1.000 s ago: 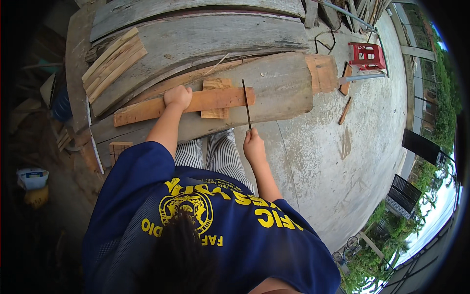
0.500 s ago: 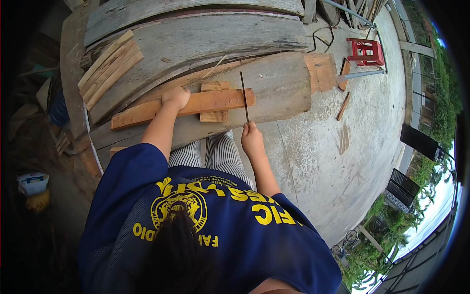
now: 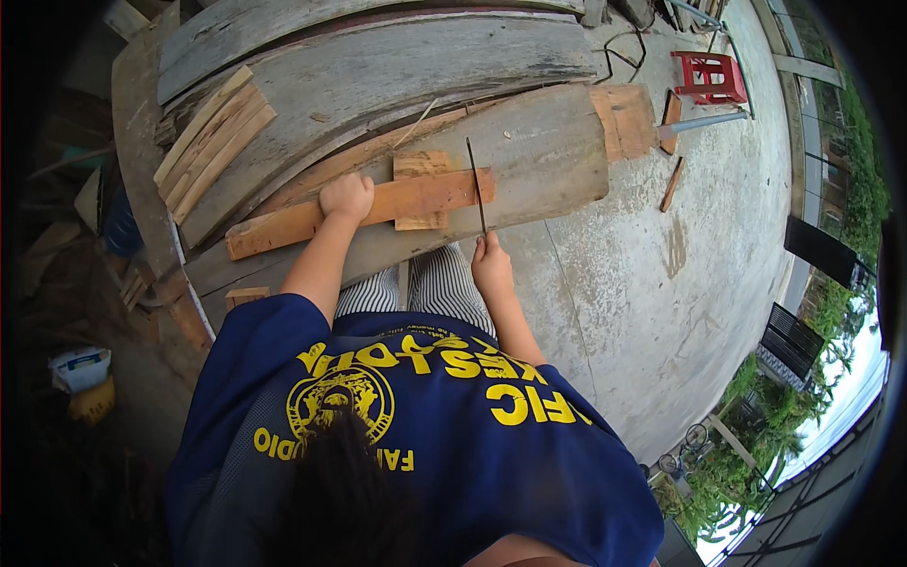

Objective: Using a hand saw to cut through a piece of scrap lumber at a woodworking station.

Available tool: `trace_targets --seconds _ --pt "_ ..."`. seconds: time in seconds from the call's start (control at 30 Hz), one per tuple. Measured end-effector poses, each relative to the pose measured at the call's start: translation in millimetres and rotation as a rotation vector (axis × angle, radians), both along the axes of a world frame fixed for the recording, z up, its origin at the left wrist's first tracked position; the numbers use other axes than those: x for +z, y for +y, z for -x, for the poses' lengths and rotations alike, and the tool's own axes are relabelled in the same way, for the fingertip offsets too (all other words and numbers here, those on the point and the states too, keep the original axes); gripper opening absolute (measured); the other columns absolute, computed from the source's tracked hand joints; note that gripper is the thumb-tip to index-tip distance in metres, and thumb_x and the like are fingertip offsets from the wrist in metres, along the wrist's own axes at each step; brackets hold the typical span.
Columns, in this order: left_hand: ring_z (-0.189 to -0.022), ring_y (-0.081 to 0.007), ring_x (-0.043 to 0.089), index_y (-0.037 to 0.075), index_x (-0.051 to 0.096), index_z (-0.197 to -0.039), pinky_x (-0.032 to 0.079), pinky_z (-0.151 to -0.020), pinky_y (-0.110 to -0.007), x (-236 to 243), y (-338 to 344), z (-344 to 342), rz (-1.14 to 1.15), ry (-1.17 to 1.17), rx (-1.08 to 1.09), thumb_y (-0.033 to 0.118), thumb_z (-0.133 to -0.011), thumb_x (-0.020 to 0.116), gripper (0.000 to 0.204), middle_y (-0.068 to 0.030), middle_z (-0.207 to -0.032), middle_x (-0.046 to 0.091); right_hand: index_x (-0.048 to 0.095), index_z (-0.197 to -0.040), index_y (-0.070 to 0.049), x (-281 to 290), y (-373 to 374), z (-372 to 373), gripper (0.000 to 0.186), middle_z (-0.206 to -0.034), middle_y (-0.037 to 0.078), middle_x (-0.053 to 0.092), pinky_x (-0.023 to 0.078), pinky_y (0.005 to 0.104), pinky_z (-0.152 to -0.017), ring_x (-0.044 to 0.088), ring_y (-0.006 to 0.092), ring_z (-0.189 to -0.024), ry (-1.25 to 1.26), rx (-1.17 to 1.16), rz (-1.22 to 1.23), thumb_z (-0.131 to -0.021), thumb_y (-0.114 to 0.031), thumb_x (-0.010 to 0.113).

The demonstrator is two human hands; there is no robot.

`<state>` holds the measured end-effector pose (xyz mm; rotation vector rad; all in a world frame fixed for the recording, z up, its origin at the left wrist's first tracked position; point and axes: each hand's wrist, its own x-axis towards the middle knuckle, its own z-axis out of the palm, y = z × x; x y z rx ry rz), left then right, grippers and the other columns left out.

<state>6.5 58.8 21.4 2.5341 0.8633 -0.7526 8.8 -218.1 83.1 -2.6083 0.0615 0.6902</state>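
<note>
My left hand (image 3: 348, 197) grips a reddish-brown wooden plank (image 3: 416, 196) around its middle, pressing it down from above. A shorter, lighter wood block (image 3: 421, 222) lies crosswise beneath the plank. In my right hand (image 3: 492, 266) is the near end of a saw (image 3: 475, 180), its thin dark blade seen almost edge-on. The blade crosses the plank close to its right end. How deep the blade sits in the wood cannot be made out. All this rests on a weathered grey board (image 3: 557, 142) in front of my legs.
Wide grey boards (image 3: 406, 71) lie beyond the work. A bundle of light wood strips (image 3: 215, 142) sits at the left. Wood scraps (image 3: 672, 184) and a red plastic stool (image 3: 709, 77) stand out on the concrete floor (image 3: 633, 283) to the right. A white-and-yellow sack (image 3: 83, 378) is at lower left.
The whole view has shifted slightly. Both hands keep their grips on the plank and the saw, and the blade still crosses the plank near its right end.
</note>
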Motion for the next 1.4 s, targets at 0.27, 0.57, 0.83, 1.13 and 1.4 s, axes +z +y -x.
trace_targets --seconds 0.27,0.57,0.83,1.13,1.4 --pt "-0.093 -0.0307 0.061 0.007 0.062 -0.103 0.045 -0.085 -0.044 2.2 -1.9 11.7 -0.058 -0.121 -0.002 0.033 -0.087 0.039 0.038 -0.0159 -0.095 0.066 0.046 -0.093 -0.008 -15.7 -47.8 53.0 0.020 -0.076 0.028 0.060 0.045 0.0565 -0.063 0.057 0.0486 -0.073 0.031 0.017 -0.027 -0.094 -0.028 0.043" --pt "-0.121 -0.0313 0.043 0.003 0.025 -0.136 0.032 -0.098 -0.050 62.0 -43.0 12.1 0.002 -0.014 -0.462 0.051 -0.062 0.076 0.102 -0.0176 -0.130 0.042 0.047 -0.098 -0.008 -21.5 -39.7 41.5 0.022 -0.078 0.028 0.062 0.047 0.0555 -0.065 0.060 0.0473 -0.074 -0.017 -0.024 -0.053 -0.093 -0.029 0.042" --pt "-0.117 -0.0366 0.048 0.006 0.031 -0.124 0.040 -0.094 -0.053 21.7 -20.8 9.1 0.100 0.116 -0.412 0.025 -0.055 0.081 0.088 -0.0193 -0.126 0.045 0.051 -0.098 -0.008 30.1 -61.1 52.0 0.022 -0.079 0.025 0.063 0.048 0.0537 -0.068 0.062 0.0435 -0.077 0.042 -0.018 -0.033 -0.092 -0.028 0.043" --pt "-0.121 -0.0375 0.042 0.005 0.033 -0.122 0.037 -0.099 -0.049 22.9 -20.9 6.6 0.153 0.074 -0.399 0.022 -0.053 0.081 0.086 -0.0199 -0.130 0.041 0.052 -0.097 -0.009 37.6 -49.0 32.5 0.020 -0.082 0.021 0.065 0.050 0.0508 -0.067 0.064 0.0395 -0.078 0.023 -0.054 0.001 -0.092 -0.026 0.042" --pt "-0.126 -0.0335 0.038 0.001 0.027 -0.136 0.033 -0.105 -0.039 29.5 -2.7 -9.5 0.229 0.260 -0.422 0.017 -0.059 0.072 0.090 -0.0211 -0.134 0.038 0.054 -0.101 -0.006 65.7 -35.8 5.3 0.021 -0.086 0.021 0.066 0.052 0.0481 -0.068 0.065 0.0386 -0.080 0.040 0.060 -0.031 -0.091 -0.020 0.041"
